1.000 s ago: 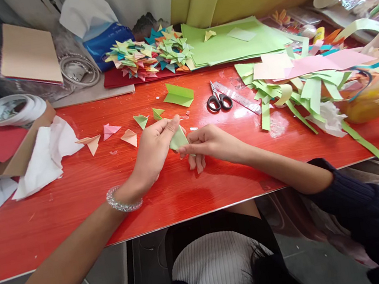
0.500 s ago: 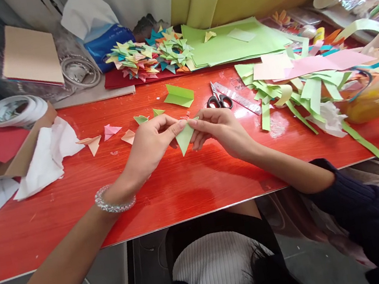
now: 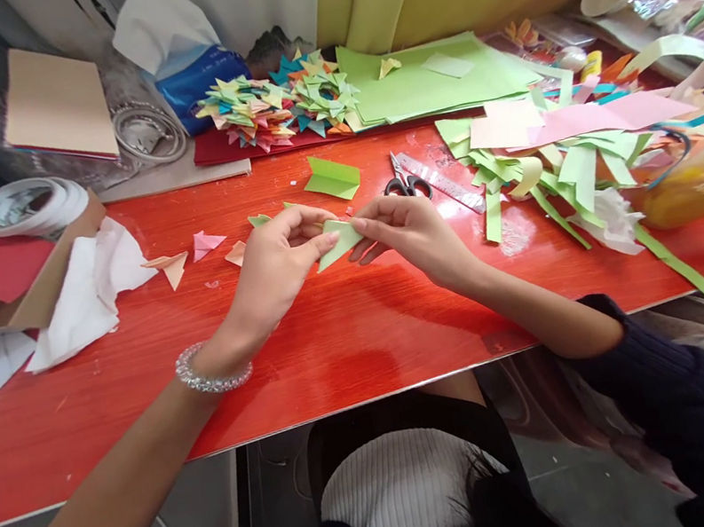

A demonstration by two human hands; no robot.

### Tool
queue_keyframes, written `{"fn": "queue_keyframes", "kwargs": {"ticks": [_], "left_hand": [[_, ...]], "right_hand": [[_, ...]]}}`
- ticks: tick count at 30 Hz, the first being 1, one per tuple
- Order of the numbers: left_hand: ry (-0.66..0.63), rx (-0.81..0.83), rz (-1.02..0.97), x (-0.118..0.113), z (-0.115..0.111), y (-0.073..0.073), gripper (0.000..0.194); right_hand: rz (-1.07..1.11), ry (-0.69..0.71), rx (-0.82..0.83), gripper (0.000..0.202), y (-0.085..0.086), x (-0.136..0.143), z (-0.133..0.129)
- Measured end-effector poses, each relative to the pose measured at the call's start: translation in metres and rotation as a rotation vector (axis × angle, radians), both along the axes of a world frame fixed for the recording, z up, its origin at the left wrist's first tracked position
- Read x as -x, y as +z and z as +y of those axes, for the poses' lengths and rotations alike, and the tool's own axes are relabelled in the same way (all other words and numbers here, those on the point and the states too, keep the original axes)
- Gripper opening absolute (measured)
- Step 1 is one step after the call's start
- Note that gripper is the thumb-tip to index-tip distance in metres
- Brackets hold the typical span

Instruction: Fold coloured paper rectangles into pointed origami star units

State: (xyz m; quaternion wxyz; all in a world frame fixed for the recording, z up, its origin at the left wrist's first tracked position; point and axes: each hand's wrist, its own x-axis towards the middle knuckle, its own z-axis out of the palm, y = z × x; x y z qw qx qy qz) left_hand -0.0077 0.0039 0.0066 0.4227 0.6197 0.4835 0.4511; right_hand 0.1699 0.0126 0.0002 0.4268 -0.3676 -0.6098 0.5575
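Between my two hands is a small folded piece of light green paper (image 3: 338, 243), held just above the red table (image 3: 339, 347). My left hand (image 3: 281, 262) pinches its left side between thumb and fingers. The thumb and fingertips of my right hand (image 3: 411, 235) are closed on its right end. Beyond my hands lies a creased bright green paper (image 3: 332, 178). Small folded paper pieces, one pink (image 3: 208, 243) and one peach (image 3: 169, 269), rest left of my left hand. Black-handled scissors (image 3: 407, 182) are just beyond my right hand.
A clear ruler (image 3: 443, 181) lies beside the scissors. Green paper strips (image 3: 573, 172) are heaped on the right. Folded-paper rings (image 3: 249, 111) and green sheets (image 3: 430, 84) stand at the back. On the left are a cardboard box (image 3: 28, 304), tape rolls (image 3: 28, 207) and white tissue (image 3: 83, 290).
The light green paper has gone from a downward-pointing triangle to a smaller, slanted four-sided shape. My left thumb has shifted slightly left and down along it. Both hands still hold it.
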Motion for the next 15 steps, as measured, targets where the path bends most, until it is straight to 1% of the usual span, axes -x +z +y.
{"fn": "queue_keyframes", "kwargs": {"ticks": [2, 4, 7, 8, 11, 15], "left_hand": [[-0.01, 0.002, 0.004, 0.001, 0.0, 0.001, 0.012], [-0.015, 0.006, 0.002, 0.001, -0.001, 0.002, 0.016], [-0.028, 0.017, -0.03, -0.001, -0.003, 0.004, 0.032], [-0.03, 0.02, -0.04, -0.001, -0.004, 0.005, 0.033], [-0.008, 0.019, -0.057, -0.002, -0.005, 0.008, 0.026], [0.035, 0.035, -0.045, -0.002, -0.007, 0.011, 0.029]], "right_hand": [[-0.027, 0.027, -0.054, 0.023, 0.0, 0.0, 0.001], [-0.034, 0.02, -0.078, 0.022, -0.001, -0.001, 0.001], [-0.001, -0.039, -0.064, 0.016, -0.001, -0.003, 0.002], [0.017, -0.055, -0.057, 0.015, 0.0, -0.003, 0.003], [0.046, -0.062, -0.022, 0.014, 0.002, -0.005, 0.004], [0.016, -0.059, 0.023, 0.021, 0.007, -0.007, 0.004]]}}
